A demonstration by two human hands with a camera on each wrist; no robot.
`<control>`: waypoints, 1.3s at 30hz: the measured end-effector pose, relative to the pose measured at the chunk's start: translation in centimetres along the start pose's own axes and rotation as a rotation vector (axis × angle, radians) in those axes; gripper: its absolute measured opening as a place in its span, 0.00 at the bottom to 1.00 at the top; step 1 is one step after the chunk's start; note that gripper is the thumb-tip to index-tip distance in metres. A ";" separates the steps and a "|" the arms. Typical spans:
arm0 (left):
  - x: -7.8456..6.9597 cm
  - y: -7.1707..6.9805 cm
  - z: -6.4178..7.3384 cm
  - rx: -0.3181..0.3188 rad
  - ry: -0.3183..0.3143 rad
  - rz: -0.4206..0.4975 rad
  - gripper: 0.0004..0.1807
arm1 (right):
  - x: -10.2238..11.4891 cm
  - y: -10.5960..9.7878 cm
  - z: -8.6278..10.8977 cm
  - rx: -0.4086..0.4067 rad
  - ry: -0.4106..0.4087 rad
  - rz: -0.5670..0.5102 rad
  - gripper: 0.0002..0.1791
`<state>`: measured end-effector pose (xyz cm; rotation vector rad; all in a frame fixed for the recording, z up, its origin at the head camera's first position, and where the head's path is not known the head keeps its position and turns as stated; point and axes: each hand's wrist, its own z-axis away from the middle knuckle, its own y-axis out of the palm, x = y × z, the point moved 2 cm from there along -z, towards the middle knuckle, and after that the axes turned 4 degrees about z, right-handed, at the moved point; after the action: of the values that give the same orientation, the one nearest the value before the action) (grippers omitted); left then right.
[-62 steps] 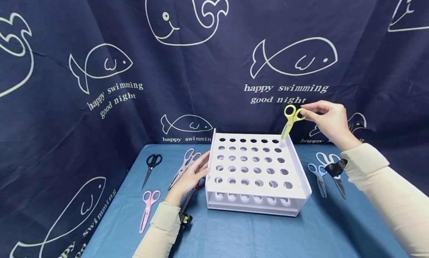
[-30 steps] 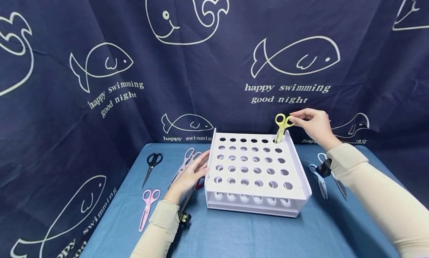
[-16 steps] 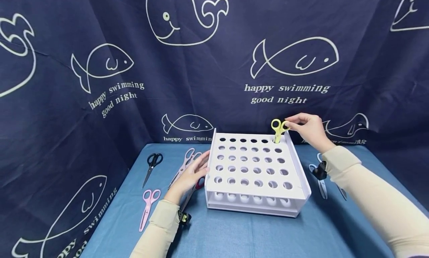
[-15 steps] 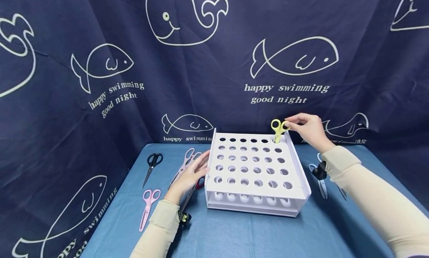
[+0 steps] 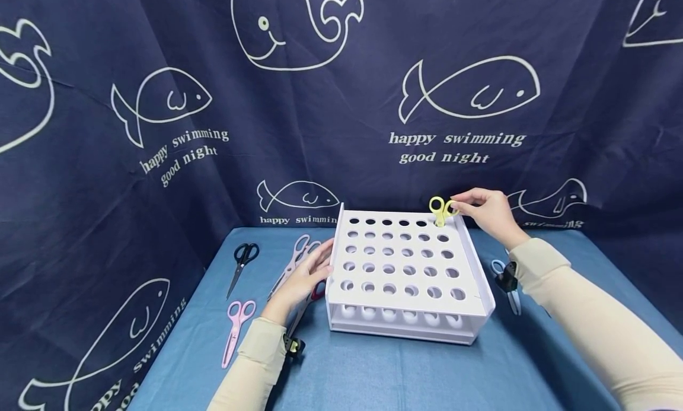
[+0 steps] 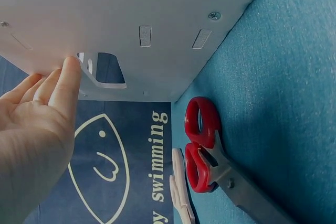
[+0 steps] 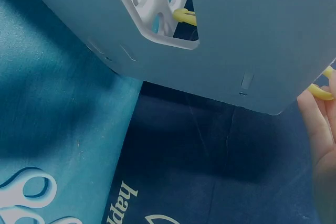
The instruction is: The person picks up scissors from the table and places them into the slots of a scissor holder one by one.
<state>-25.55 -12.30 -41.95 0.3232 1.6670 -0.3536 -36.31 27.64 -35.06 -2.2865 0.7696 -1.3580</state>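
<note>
A white rack [image 5: 379,260] with rows of round holes stands on the table. My right hand [image 5: 488,214] pinches one handle loop of the yellow scissors [image 5: 441,214]. Their blades point down into the back-right hole, with only the handles and pivot above the top. Through the side opening in the right wrist view, a yellow tip [image 7: 184,16] shows below. My left hand [image 5: 299,283] rests against the rack's left wall; in the left wrist view its fingers [image 6: 65,85] lie fairly straight on the panel.
Black scissors [image 5: 245,255], pink scissors [image 5: 235,328], pale pink scissors [image 5: 294,260] and red-handled scissors [image 6: 197,150] lie left of the rack. Light blue scissors [image 5: 513,301] lie at the right, partly behind the right wrist. A dark patterned curtain [image 5: 373,114] hangs behind the table.
My right hand has moved left and down, bringing the yellow scissors from above the rack into the back-right hole, where they have sunk deeper. The left hand stays on the rack.
</note>
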 end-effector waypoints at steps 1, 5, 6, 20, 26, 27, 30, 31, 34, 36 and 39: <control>0.0 0.0 0.0 0.000 0.000 -0.002 0.33 | 0.0 0.0 0.0 0.003 0.000 -0.005 0.11; -0.1 0.0 0.0 -0.003 -0.007 -0.017 0.33 | 0.0 0.2 0.1 0.008 -0.003 -0.012 0.11; -0.2 0.0 0.0 -0.003 -0.008 -0.022 0.33 | 0.0 0.2 0.1 0.009 -0.004 -0.010 0.11; 0.0 -0.1 -0.1 0.014 0.007 0.007 0.34 | 0.3 0.5 0.0 0.005 -0.089 0.103 0.06; 0.3 -0.1 -0.1 0.002 -0.007 0.021 0.34 | 0.3 0.6 0.1 0.020 -0.086 0.090 0.06; 0.4 -0.1 -0.1 0.003 -0.005 0.022 0.34 | 0.3 0.6 0.1 0.023 -0.087 0.087 0.06; 0.5 -0.1 -0.1 0.007 0.000 0.021 0.34 | 0.3 0.6 0.2 0.032 -0.090 0.088 0.06; 0.5 -0.2 -0.1 0.009 0.002 0.021 0.34 | 0.3 0.6 0.2 0.036 -0.092 0.087 0.06; 0.6 -0.2 -0.2 0.011 0.003 0.020 0.33 | 0.3 0.7 0.2 0.043 -0.105 0.098 0.06; 0.6 -0.2 -0.2 0.010 0.002 0.020 0.34 | 0.3 0.7 0.2 0.045 -0.116 0.105 0.06; 0.5 -0.2 -0.2 0.010 0.001 0.021 0.34 | 0.3 0.7 0.1 0.047 -0.130 0.118 0.06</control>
<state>-25.89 -12.34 -42.46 0.3479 1.6622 -0.3467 -36.29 26.90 -35.34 -2.2306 0.8067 -1.1512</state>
